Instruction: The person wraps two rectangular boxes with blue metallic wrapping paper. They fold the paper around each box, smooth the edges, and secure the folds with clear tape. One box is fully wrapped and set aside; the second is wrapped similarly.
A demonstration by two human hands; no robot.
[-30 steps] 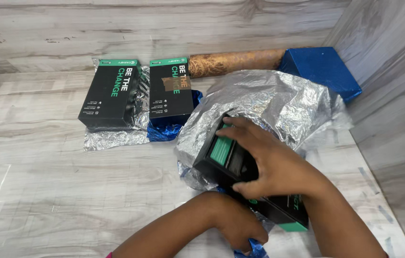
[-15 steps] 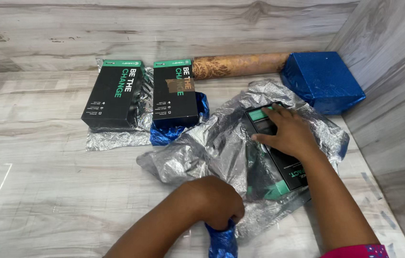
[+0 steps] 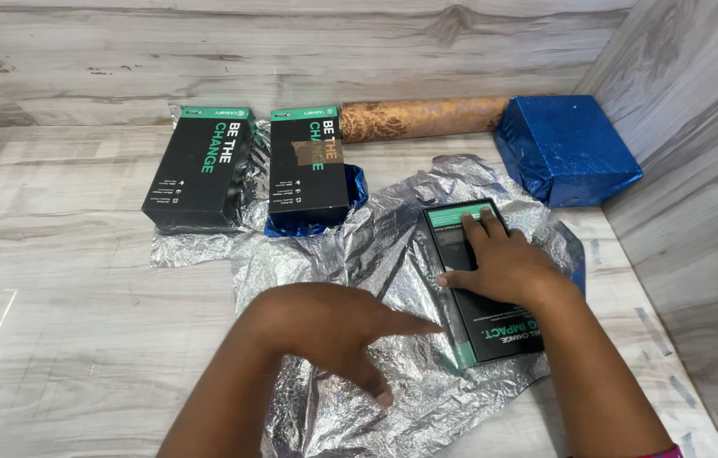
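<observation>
Right hand [image 3: 503,267] lies flat, fingers spread, pinning the black-and-green box [image 3: 479,284] at centre right on the silver foil sheet [image 3: 376,254], left hand [image 3: 329,326] open, smoothing it, gripping nothing — crinkled foil could tear.

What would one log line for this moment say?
left hand: flat on silver wrapping sheet, smoothing | right hand: pressing black-and-green box lying on sheet | nearby: two matching boxes, blue wrapped parcel

3 black boxes [image 3: 471,280], 1 blue wrapped box [image 3: 564,149], 1 brown paper roll [image 3: 423,117], 3 foil sheets [image 3: 376,246], 2 hands [image 3: 503,267]
</observation>
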